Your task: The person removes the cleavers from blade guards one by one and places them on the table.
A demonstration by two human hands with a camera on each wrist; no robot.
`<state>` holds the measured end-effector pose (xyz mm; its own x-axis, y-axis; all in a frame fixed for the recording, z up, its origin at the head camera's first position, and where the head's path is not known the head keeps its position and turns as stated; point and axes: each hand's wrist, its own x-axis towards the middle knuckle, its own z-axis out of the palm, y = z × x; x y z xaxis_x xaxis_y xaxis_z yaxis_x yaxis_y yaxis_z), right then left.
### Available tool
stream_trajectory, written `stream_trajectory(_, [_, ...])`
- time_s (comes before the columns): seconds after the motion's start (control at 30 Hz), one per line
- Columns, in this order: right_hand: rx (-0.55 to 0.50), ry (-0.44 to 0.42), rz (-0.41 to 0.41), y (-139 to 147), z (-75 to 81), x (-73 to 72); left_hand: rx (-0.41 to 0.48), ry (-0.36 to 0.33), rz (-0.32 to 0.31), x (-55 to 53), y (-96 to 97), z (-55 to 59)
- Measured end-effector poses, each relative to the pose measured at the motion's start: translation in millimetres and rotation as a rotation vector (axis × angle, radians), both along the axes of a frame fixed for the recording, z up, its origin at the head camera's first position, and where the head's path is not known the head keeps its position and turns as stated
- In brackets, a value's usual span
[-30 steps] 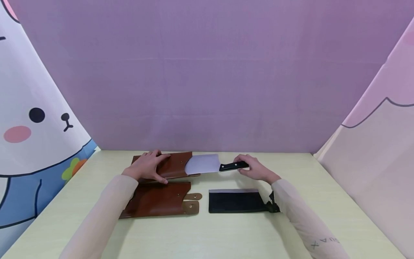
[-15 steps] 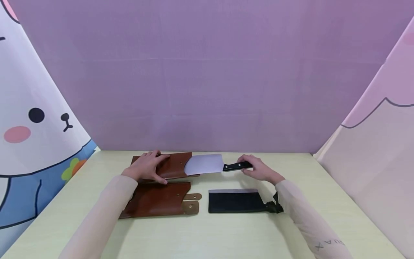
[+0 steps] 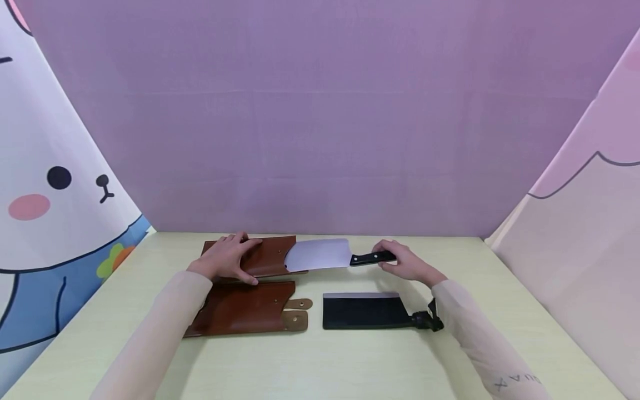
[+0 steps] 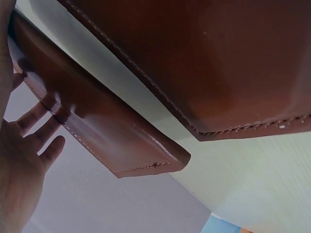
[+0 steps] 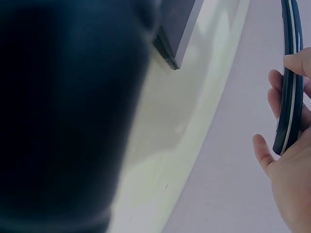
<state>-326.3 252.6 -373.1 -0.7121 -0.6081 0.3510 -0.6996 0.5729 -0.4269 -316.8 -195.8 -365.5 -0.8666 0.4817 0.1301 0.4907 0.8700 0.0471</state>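
Note:
In the head view a cleaver [image 3: 320, 254] with a silver blade and a black riveted handle lies partly inside a brown leather sheath [image 3: 272, 254] at the back of the table. My left hand [image 3: 225, 258] holds this sheath across its width, thumb at the near edge. The left wrist view shows its fingers [image 4: 36, 116] at the stitched far edge. My right hand [image 3: 407, 264] grips the end of the cleaver's handle [image 5: 290, 97] between thumb and fingers. The blade's left part is hidden in the sheath.
A second brown sheath [image 3: 245, 308] with two strap tabs lies nearer on the table [image 3: 300, 366]. To its right is another cleaver [image 3: 365, 312] with a black blade and a pale edge strip. A purple backdrop [image 3: 320, 122] stands behind the table.
My right hand has moved right with the cleaver, and more of the silver blade shows outside the sheath. My left hand and the far sheath have stayed almost in place.

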Motion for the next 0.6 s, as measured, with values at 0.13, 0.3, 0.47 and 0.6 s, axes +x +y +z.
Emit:
stream_trajectory(0.13, [-0.005,0.013,-0.001,1.4,-1.6,0.2,-0.001,0.001,0.001,0.8,-1.0,0.4])
stream_trajectory(0.3, [-0.002,0.002,-0.007,4.2,-2.3,1.0,-0.002,-0.004,0.005,1.3,-2.3,0.5])
stream_trajectory(0.47, [0.014,-0.017,-0.029,7.5,-2.2,1.5,-0.007,-0.007,0.011,1.3,-3.2,0.4])
stream_trajectory(0.6, [0.010,-0.009,-0.030,10.3,-2.2,2.1,-0.006,-0.004,0.014,0.9,-4.3,-0.2])
